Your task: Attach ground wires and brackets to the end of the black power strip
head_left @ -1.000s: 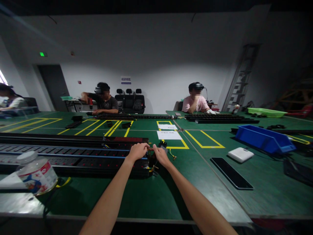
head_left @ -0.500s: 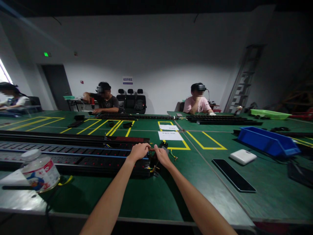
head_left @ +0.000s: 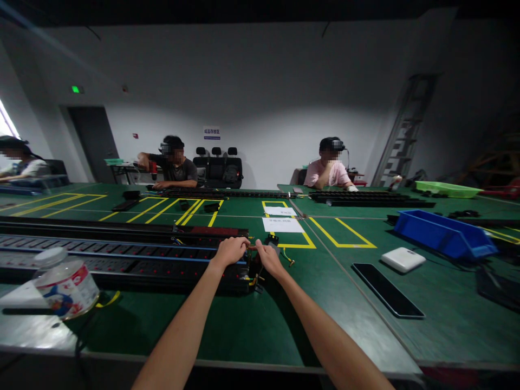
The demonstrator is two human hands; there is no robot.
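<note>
My left hand (head_left: 231, 251) rests on the end of a long black power strip (head_left: 162, 252), its fingers bent and its thumb and index closed at the tip. Facing it, my right hand (head_left: 268, 257) is closed in a pinch just past the strip's end. Between the fingertips is something small that I cannot make out. Several black strips with red-marked sockets lie side by side, reaching off to the left. Yellow-green wires (head_left: 254, 280) stick out of the nearest strip's end below my hands. A small grey-black part with a wire (head_left: 288, 257) is right beside my right hand.
A clear jar (head_left: 66, 284) stands at front left. To the right lie a phone (head_left: 388, 290), a white box (head_left: 403, 260) and a blue bin (head_left: 442, 235). White paper labels (head_left: 283, 225) and yellow tape mark the green table (head_left: 325, 303). Several people sit across and to the left.
Both hands keep the same place and grip at the strip's end. Only a very slight shift of the whole view shows.
</note>
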